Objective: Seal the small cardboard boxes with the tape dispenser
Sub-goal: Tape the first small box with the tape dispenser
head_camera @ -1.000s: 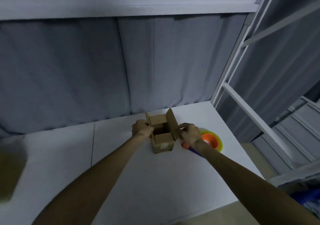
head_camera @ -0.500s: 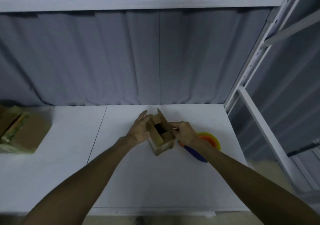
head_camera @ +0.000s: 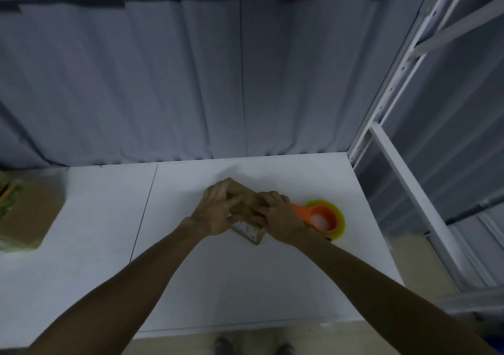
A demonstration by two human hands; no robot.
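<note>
A small brown cardboard box (head_camera: 250, 232) stands on the white table (head_camera: 218, 281), a little right of centre, with its top flaps folded down. My left hand (head_camera: 216, 211) holds it from the left, fingers laid across the top and thumb against the near side. From the right, my right hand (head_camera: 276, 217) curls its fingers over the top flap. Both hands hide most of the box's top. The tape dispenser (head_camera: 323, 218), orange with a yellow-green roll, lies on the table just right of my right hand, untouched.
A stack of flat brown cardboard (head_camera: 27, 212) lies at the table's far left. A grey curtain (head_camera: 191, 81) hangs behind the table. White shelf uprights (head_camera: 392, 87) and a slanted bar close off the right side. The table's front edge runs below my forearms.
The box's flaps stood up and open before and are now folded down under both hands. My left hand moved from the box's side onto its top. The view has tilted down.
</note>
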